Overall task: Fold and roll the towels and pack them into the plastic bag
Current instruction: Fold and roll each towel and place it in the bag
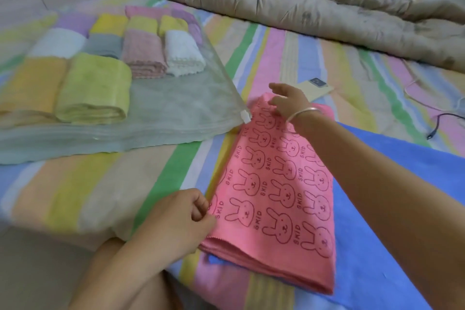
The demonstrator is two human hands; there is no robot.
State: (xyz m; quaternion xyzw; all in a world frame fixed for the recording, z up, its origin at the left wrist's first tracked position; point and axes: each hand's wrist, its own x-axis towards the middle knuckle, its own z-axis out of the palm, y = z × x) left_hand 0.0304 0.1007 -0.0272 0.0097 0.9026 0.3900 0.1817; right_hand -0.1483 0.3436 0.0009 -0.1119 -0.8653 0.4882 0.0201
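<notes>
A crumpled beige quilt point(302, 0) is seen beyond the pink towel point(274, 196), which lies folded on the striped bed point(100, 189) over a blue towel point(392, 209); the plastic bag point(161, 113) of rolled towels lies just left. "SKID" is printed among rabbits. The towel's near left edge is pinched by the left hand point(176, 219), its far corner by the right hand point(289, 103)

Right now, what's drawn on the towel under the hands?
Dark red bunny faces on the pink towel, seen in the head view.

The blue towel point(392, 209) lies mostly hidden under the pink towel point(274, 191).
</notes>
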